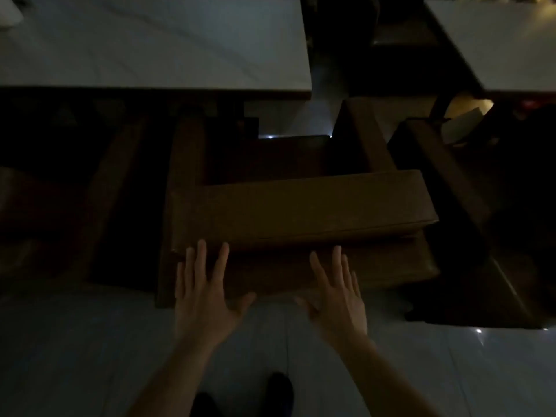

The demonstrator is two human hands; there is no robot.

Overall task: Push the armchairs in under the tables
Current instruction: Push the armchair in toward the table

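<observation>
In a dim room a brown padded armchair stands with its back toward me and its seat facing a white-topped table. The front of its arms reaches the table's near edge. My left hand and my right hand lie flat with fingers spread against the rear face of the chair's backrest, left hand near its left corner, right hand near the middle. Neither hand grips anything.
A second brown armchair stands close on the right, by another white table. More dark chair frames sit to the left under the first table. Pale tiled floor lies beneath me, and my dark shoe shows at the bottom.
</observation>
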